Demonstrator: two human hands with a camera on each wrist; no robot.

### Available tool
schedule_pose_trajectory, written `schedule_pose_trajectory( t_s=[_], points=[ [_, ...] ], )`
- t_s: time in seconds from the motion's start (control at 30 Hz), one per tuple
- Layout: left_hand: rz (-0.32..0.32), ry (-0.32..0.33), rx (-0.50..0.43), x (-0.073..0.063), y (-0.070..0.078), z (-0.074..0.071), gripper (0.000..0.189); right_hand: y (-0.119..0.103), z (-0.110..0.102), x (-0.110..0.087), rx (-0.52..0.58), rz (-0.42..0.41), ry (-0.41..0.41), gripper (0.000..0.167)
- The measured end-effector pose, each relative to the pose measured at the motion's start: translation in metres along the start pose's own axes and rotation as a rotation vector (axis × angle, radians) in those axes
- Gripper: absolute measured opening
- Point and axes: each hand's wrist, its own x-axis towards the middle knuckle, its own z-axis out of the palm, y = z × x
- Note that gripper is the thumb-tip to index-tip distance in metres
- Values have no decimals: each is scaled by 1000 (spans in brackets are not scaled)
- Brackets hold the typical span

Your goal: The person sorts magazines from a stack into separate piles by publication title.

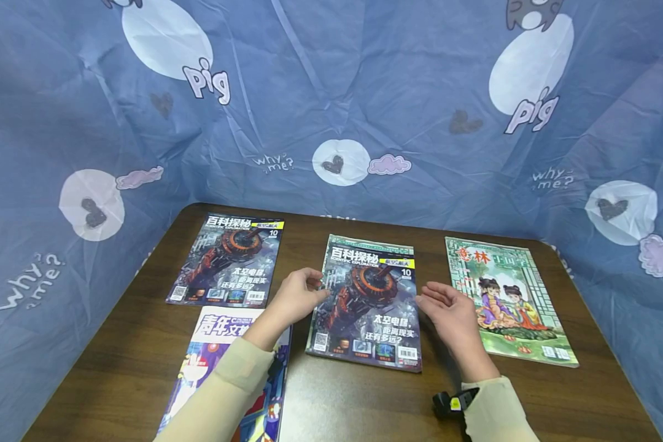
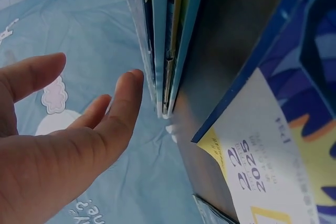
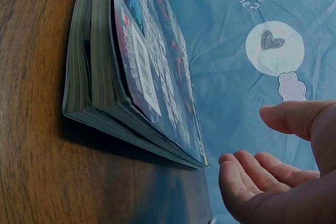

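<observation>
A stack of magazines lies mid-table, its top one a dark Scientific Exploration magazine (image 1: 364,307) with a red and orange space machine on the cover. A green magazine edge (image 1: 371,240) peeks out beneath it at the back. My left hand (image 1: 298,298) is at the stack's left edge, fingers loosely bent with nothing between them. In the left wrist view, its fingertips are beside the spines (image 2: 170,40). At the opposite edge is my right hand (image 1: 450,313), fingers relaxed. The right wrist view shows thick page edges (image 3: 100,72) and a gap between that thumb and fingers.
Another Scientific Exploration magazine (image 1: 226,261) lies at the back left. Nearer me, a purple and white magazine (image 1: 199,350) is partly hidden by my left sleeve. To the right lies a green magazine (image 1: 508,301) with two cartoon figures. Blue printed cloth (image 1: 337,104) surrounds the wooden table (image 1: 331,399).
</observation>
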Motion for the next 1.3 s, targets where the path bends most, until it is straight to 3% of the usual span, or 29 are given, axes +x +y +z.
schedule_pose_trajectory(
  t_s=[0.63,1.17,1.3],
  points=[
    [-69,-32,33,9,-1,2,42,4,5,5,-43,49,-50,54],
    [-126,-47,-58,12,2,-3,43,15,6,7,-145,79,-88,52],
    [-149,-72,-134,12,3,-2,46,17,6,7,-137,76,-94,50]
  ],
)
